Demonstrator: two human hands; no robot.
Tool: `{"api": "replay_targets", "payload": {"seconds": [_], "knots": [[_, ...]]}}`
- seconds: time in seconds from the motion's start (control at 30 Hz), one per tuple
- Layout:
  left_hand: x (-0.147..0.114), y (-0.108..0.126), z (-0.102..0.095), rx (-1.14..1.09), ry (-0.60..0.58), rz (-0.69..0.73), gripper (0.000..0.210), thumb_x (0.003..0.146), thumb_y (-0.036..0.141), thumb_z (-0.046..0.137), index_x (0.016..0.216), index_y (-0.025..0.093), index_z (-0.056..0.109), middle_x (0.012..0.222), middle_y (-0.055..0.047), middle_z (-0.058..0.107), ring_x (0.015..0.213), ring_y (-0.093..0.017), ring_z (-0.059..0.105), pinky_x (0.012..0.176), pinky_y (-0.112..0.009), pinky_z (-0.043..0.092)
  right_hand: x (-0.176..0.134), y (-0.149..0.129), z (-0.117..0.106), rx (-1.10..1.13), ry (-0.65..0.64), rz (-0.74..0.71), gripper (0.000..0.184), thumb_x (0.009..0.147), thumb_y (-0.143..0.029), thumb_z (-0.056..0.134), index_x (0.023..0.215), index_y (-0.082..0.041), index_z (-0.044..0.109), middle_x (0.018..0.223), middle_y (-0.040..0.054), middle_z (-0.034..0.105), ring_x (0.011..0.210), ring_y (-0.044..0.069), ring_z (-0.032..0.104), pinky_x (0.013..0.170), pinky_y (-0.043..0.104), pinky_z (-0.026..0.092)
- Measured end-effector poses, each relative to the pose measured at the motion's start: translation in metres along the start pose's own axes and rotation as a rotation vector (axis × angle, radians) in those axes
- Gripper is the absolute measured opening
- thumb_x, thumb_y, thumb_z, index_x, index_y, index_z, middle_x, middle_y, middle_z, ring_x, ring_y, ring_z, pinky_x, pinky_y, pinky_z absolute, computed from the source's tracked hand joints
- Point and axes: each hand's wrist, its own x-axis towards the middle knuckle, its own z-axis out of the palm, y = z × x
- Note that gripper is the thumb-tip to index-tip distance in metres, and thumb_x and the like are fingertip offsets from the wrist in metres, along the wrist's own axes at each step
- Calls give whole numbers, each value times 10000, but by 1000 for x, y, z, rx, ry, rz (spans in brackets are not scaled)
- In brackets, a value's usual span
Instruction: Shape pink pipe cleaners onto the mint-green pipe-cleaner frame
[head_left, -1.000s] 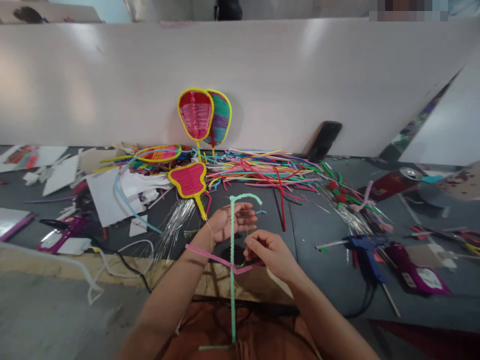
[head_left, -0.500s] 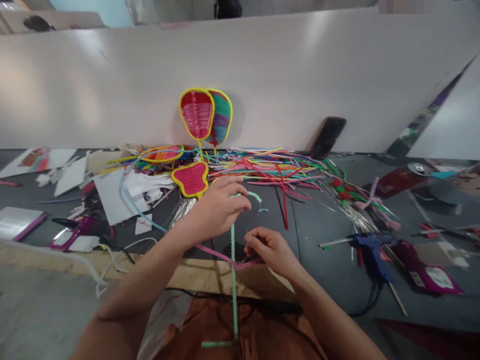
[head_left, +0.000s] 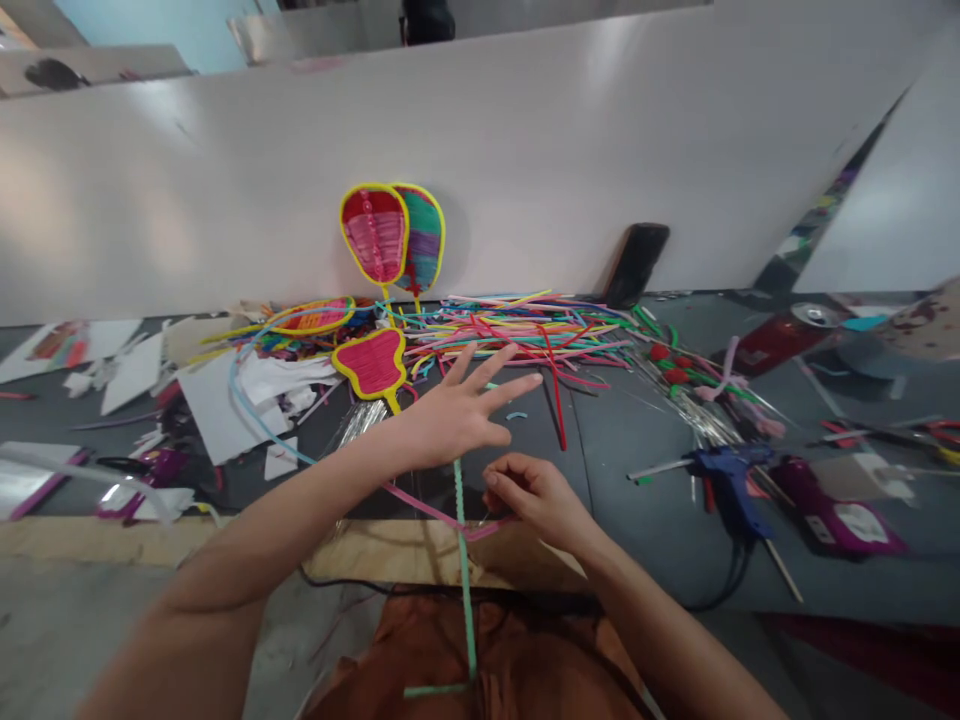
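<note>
My left hand (head_left: 469, 412) is over the table with its fingers spread, above the upper part of a light green pipe cleaner (head_left: 463, 570). That pipe cleaner runs down toward my lap, and a short piece lies crosswise at its lower end. A pink pipe cleaner (head_left: 424, 505) crosses it with a bend at the crossing. My right hand (head_left: 536, 500) is closed, thumb against curled fingers, at the right end of the pink pipe cleaner. The fingers hide the exact grip. A small blue piece (head_left: 516, 415) lies between the hands.
Behind are loose pipe cleaners (head_left: 517, 335), a pink fan shape with yellow edging (head_left: 371, 365) and two upright fans (head_left: 375, 235). A phone (head_left: 637, 265) leans on the white partition (head_left: 525, 150). At right are a blue glue gun (head_left: 731, 490) and a red can (head_left: 780, 340).
My left hand has spread its fingers and reached slightly forward and right, from a looser curl over the green pipe cleaner. My right hand stays almost where it was. The view has shifted slightly.
</note>
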Motion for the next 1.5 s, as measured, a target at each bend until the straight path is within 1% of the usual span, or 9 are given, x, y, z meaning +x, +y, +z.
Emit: {"api": "replay_targets", "payload": {"seconds": [0.2,0.37,0.47,0.6,0.77,0.93,1.03,1.23,1.5], "knots": [[17,3,-5,34,14,65,161,812,152,550,887,242,660,1440,-39,372,1382,-295,161,1079,-587,108,-1,0,-1,8,5,-25,247,834,-380,533,735,-162,597,645,8,609,587,113,554,575,233,440],[7,8,-5,-64,120,-307,178,780,131,533,944,136,600,1217,-160,497,1214,-301,396,982,-464,342,-2,4,-3,-3,78,-28,219,838,-364,519,773,-170,598,652,-1,600,601,119,560,583,234,453],[-7,12,1,-206,146,-548,128,825,243,504,860,147,581,942,-93,553,954,-239,517,856,-396,424,-2,8,-5,-90,111,-51,201,856,-332,492,788,-177,600,669,2,615,625,123,569,600,231,448],[-23,19,16,-566,111,-747,199,832,293,478,964,167,555,902,-48,578,810,-182,552,746,-320,454,-2,10,-6,-195,125,-67,191,867,-290,468,787,-183,605,675,-3,631,636,121,579,613,222,435],[-23,27,31,-904,23,-803,422,829,337,467,1232,215,494,992,-42,629,679,-142,566,651,-282,464,1,4,-4,-319,109,-104,206,873,-273,455,794,-187,624,698,-2,646,629,117,567,609,219,410],[-11,29,35,-1134,124,-858,290,809,357,482,933,153,645,1242,-113,556,959,-222,601,670,-284,518,3,1,-3,-370,92,-135,203,872,-283,459,830,-194,637,700,4,647,611,124,547,596,228,392],[-6,28,34,-1108,159,-847,197,757,321,555,747,151,654,1127,-105,631,972,-233,607,691,-275,518,5,0,-4,-360,94,-145,208,867,-289,462,843,-196,647,697,7,639,602,126,526,580,229,381],[-7,27,41,-1240,90,-993,234,750,329,548,871,143,620,605,7,619,440,-113,567,440,-211,442,9,-1,-1,-343,116,-150,250,865,-290,448,728,-183,628,611,-13,567,542,103,442,537,213,332],[-8,27,41,-1172,65,-942,199,766,322,522,770,140,602,601,17,584,414,-91,551,410,-184,417,7,2,1,-357,96,-126,220,830,-212,444,649,-178,565,564,-45,476,519,87,386,511,203,299]]}}
